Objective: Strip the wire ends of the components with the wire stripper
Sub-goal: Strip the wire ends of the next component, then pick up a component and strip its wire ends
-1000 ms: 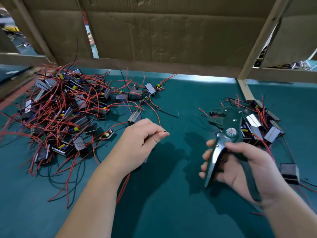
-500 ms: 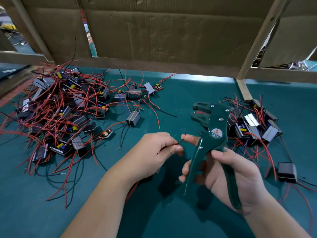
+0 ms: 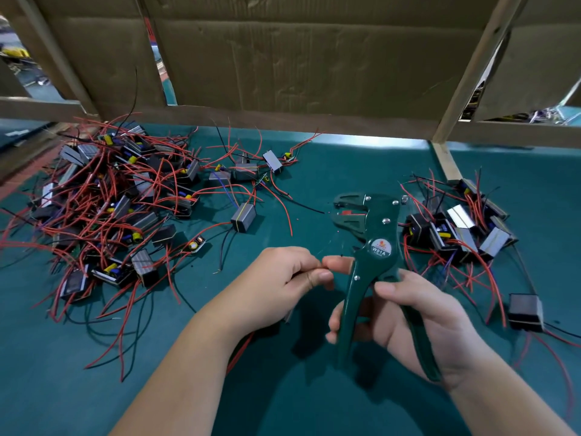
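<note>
My right hand (image 3: 405, 319) grips the handles of a dark green wire stripper (image 3: 374, 256), jaws pointing up and left, slightly apart. My left hand (image 3: 283, 278) pinches a thin wire end between thumb and fingers. Its tip touches my right index finger beside the stripper's handle. The component that the wire belongs to is hidden under my left hand; red wires trail below my left wrist. A big pile of components with red and black wires (image 3: 110, 209) lies at the left. A smaller pile (image 3: 462, 228) lies at the right.
The bench has a teal mat (image 3: 314, 404). Cardboard panels (image 3: 298, 58) and wooden strips wall off the back. One black component (image 3: 525, 313) lies alone at the right. A grey component (image 3: 243, 217) sits loose near the middle.
Both hands came together at the centre: my left hand moved right with the wire, my right hand moved left with the stripper. The wire end now meets my right index finger.
</note>
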`<act>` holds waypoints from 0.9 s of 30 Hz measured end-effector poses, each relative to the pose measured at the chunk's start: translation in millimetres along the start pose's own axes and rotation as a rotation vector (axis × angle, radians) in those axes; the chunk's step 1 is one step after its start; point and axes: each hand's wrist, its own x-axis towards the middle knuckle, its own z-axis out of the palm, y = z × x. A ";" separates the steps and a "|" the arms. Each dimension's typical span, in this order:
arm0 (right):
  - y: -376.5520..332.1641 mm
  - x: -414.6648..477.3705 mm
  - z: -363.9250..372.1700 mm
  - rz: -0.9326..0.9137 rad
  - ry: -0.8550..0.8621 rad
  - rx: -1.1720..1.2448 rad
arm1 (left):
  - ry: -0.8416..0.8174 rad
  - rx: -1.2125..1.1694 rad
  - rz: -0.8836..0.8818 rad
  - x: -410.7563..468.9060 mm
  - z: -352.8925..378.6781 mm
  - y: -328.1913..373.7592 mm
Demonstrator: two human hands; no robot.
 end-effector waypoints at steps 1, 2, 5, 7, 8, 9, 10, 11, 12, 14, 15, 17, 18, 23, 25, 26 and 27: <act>-1.0 -0.2 -1.1 -0.004 0.016 0.016 | -0.006 -0.002 -0.008 0.3 -0.2 -0.6; -2.8 -0.8 -2.8 -0.010 0.031 0.037 | -0.012 -0.008 -0.017 0.7 -0.5 -0.4; -8.1 -3.4 -7.0 -0.023 0.035 0.072 | -0.036 -0.043 -0.018 2.0 -1.4 3.1; -9.6 -4.6 -8.1 -0.025 -0.002 0.053 | -0.045 -0.064 -0.016 1.5 -2.5 5.7; -9.6 -5.0 -8.3 -0.022 -0.019 0.029 | -0.040 -0.078 -0.016 0.8 -3.4 6.7; -9.1 -5.4 -8.3 -0.020 -0.029 0.006 | -0.029 -0.101 -0.013 -0.3 -4.3 7.5; -7.8 -5.8 -7.8 -0.024 -0.032 -0.004 | -0.012 -0.137 -0.011 -1.3 -4.7 8.2; -5.9 -5.9 -6.9 -0.036 -0.026 -0.001 | 0.011 -0.180 -0.015 -1.9 -5.0 8.4; -3.9 -5.4 -6.1 -0.058 -0.006 0.007 | 0.043 -0.225 -0.026 -1.9 -5.1 8.3; 0.6 -3.1 -5.8 -0.118 0.102 -0.007 | 0.112 -0.298 -0.055 -1.2 -3.9 6.8; 2.0 -1.7 -6.0 -0.146 0.169 -0.033 | 0.145 -0.323 -0.065 -1.1 -3.0 6.1; 3.4 0.7 -7.0 -0.177 0.279 -0.084 | 0.201 -0.361 -0.082 -0.8 -1.6 7.1; 4.2 1.5 -7.2 -0.181 0.319 -0.098 | 0.223 -0.388 -0.093 -0.1 -0.1 8.5; 16.0 7.4 -0.9 -0.160 0.423 -0.171 | 0.349 -0.280 -0.086 3.4 14.5 18.0; 19.5 9.1 0.2 -0.164 0.461 -0.232 | 0.378 -0.148 -0.026 3.4 15.6 19.4; 19.8 9.2 0.4 -0.170 0.472 -0.245 | 0.396 -0.163 0.009 3.3 15.4 19.3; 19.0 9.1 0.8 -0.179 0.473 -0.236 | 0.413 -0.201 0.032 3.2 14.9 18.4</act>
